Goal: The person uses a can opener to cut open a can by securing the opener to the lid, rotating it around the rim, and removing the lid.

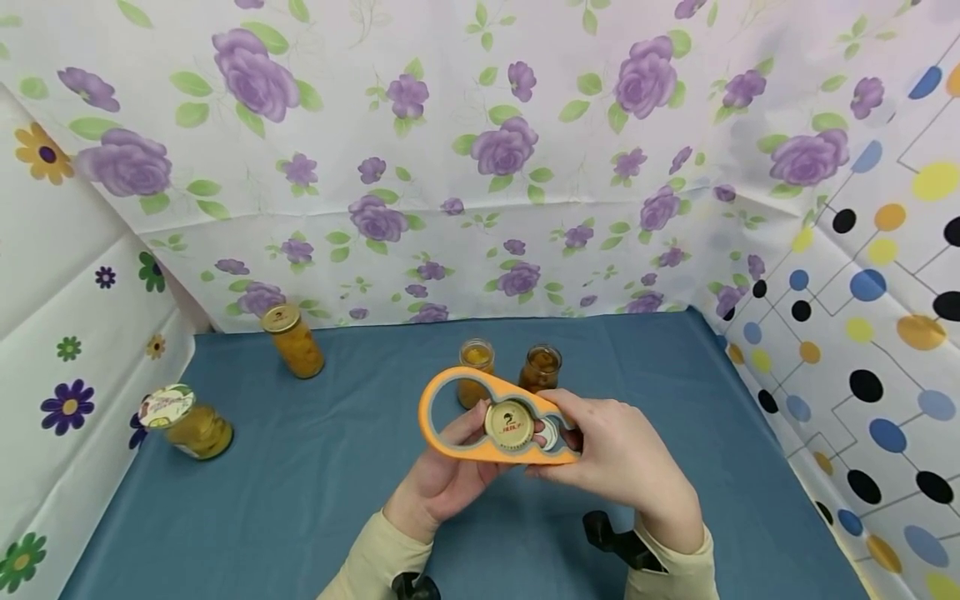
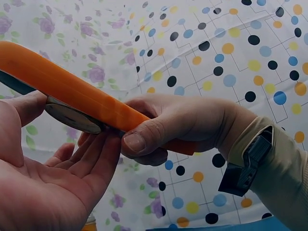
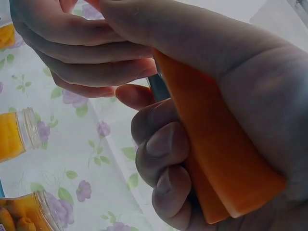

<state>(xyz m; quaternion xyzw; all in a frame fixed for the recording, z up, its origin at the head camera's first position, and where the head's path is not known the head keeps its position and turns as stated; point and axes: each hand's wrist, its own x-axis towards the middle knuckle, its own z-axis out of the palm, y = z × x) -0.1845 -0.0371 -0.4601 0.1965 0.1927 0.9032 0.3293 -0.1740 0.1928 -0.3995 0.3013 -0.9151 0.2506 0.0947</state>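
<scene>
An orange jar opener with grey-lined round holes is held up over the table. My right hand grips its narrow end, fingers curled around it. A gold jar lid sits in the opener's middle hole. My left hand pinches this lid from the left and below, the thumb at its edge in the left wrist view. A pale round piece shows in the smaller hole; I cannot tell what it is. Behind the opener stand two lidless glass jars, one with yellow contents and one with brown contents.
A tall jar with a gold lid stands at the back left. Nearer the left edge is a jar with a patterned lid. Blue cloth covers the table, with a flowered cloth behind and a dotted cloth at right.
</scene>
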